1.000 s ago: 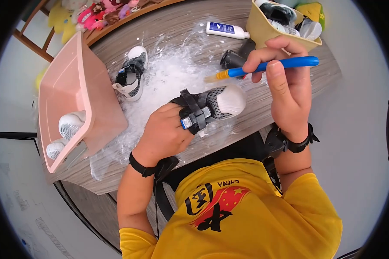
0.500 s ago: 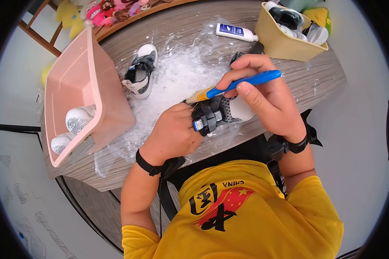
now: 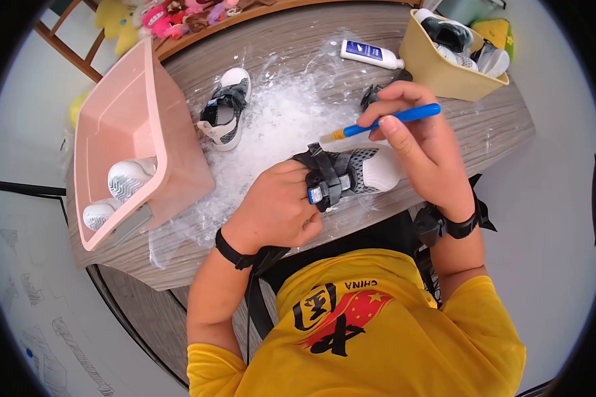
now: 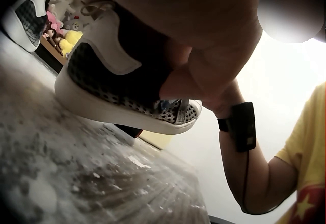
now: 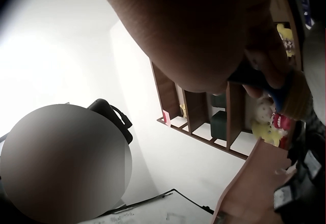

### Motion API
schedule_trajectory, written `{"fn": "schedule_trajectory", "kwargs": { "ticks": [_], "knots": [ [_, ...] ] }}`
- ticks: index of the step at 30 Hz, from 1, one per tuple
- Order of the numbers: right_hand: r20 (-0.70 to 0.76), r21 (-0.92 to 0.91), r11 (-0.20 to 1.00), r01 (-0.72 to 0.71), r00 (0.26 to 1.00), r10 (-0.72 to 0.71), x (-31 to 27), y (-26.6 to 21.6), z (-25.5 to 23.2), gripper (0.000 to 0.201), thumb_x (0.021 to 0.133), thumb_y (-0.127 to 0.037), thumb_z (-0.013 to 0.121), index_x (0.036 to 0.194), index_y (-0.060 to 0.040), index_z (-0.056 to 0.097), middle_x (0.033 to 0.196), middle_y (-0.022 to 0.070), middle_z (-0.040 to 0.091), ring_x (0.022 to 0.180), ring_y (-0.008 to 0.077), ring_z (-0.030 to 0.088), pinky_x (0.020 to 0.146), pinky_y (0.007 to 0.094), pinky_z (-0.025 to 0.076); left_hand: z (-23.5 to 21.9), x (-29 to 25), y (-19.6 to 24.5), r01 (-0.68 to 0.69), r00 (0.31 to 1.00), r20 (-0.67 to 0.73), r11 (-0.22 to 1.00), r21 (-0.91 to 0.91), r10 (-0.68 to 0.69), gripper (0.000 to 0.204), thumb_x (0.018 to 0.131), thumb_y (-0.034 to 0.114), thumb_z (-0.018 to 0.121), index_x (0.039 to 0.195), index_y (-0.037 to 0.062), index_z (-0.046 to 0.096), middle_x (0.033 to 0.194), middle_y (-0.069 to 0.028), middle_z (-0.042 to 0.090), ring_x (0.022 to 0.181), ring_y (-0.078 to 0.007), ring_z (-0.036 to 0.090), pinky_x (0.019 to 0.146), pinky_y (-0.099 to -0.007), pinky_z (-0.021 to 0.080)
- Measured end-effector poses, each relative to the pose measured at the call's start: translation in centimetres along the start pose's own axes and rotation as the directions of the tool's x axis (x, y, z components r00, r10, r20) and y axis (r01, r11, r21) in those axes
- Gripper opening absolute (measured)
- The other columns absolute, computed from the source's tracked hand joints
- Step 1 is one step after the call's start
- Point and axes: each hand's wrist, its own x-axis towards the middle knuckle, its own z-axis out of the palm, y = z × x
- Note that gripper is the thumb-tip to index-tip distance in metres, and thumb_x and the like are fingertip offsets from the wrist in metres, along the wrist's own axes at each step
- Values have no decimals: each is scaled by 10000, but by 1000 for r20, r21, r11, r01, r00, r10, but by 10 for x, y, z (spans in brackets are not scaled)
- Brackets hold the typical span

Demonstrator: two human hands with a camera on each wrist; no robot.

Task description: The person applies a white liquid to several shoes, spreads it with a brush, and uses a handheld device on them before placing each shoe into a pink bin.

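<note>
A grey-and-black mesh shoe (image 3: pixel 363 173) with a white toe is gripped by my left hand (image 3: pixel 273 206), whose fingers reach inside at the heel end. Its dark strap stands raised over the opening. In the left wrist view the shoe (image 4: pixel 102 99) is tilted, its white sole above the table. My right hand (image 3: pixel 422 142) pinches a blue-handled paintbrush (image 3: pixel 404 116) between thumb and fingers. The bristle tip points left, just above the shoe's strap. A matching shoe (image 3: pixel 226 109) lies on the table beyond the left hand.
White powder (image 3: pixel 281 112) covers much of the wood-grain table (image 3: pixel 483 129). At the left stands a pink bin (image 3: pixel 179 152) with white-soled shoes inside. A white bottle (image 3: pixel 371 54) lies at the back, near a yellow bin (image 3: pixel 437 73) of shoes. Soft toys (image 3: pixel 172 16) sit on a shelf behind.
The right hand has brought the brush leftward to the shoe's opening, then lifted it slightly back to the right. The left hand keeps hold of the shoe. The head view has shifted a little.
</note>
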Motion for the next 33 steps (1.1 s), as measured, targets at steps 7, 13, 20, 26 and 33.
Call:
{"fn": "schedule_trajectory", "kwargs": {
  "ticks": [7, 13, 20, 26, 33],
  "knots": [
    [71, 200, 979, 36, 996, -51, -2, -5, 6, 296, 996, -125, 560, 1239, -12, 435, 1106, 120, 676, 1049, 182, 631, 917, 320, 485, 0, 3, 2, 12, 1000, -11, 1000, 18, -11, 122, 634, 149, 728, 648, 49, 659, 632, -77, 576, 696, -272, 600, 734, -364, 507],
    [232, -9, 1000, 11, 973, -9, -2, -7, 7, 322, 987, -137, 575, 1248, -2, 443, 1089, 106, 678, 1041, 218, 646, 906, 331, 489, -2, 3, 3, 0, 1000, -1, 1000, 26, 0, 209, 659, 137, 726, 845, 45, 704, 777, -80, 651, 808, -264, 638, 805, -365, 520],
    [243, -13, 999, -44, 969, 46, 0, -10, 8, 332, 989, -161, 575, 1252, 2, 456, 1084, 101, 687, 1031, 225, 654, 893, 332, 494, -2, 5, 6, 25, 1000, -15, 999, 25, -25, 197, 658, 138, 721, 832, 48, 705, 759, -73, 646, 809, -266, 636, 811, -365, 517],
    [248, -81, 997, -8, 968, 28, 1, -8, 6, 340, 989, -174, 574, 1255, 0, 454, 1079, 104, 688, 1023, 239, 656, 879, 335, 498, 0, -1, 1, 10, 998, 61, 999, 40, -13, 260, 700, 153, 740, 946, 75, 709, 903, -64, 680, 837, -269, 642, 782, -371, 526],
    [254, -214, 977, -3, 965, 59, 1, -6, 6, 321, 991, -177, 569, 1264, -43, 465, 1037, 100, 689, 963, 274, 666, 822, 348, 506, -1, 2, 1, -2, 1000, 29, 1000, 26, 2, 284, 701, 151, 737, 971, 70, 712, 933, -77, 686, 862, -276, 645, 814, -371, 527]
  ]
}}
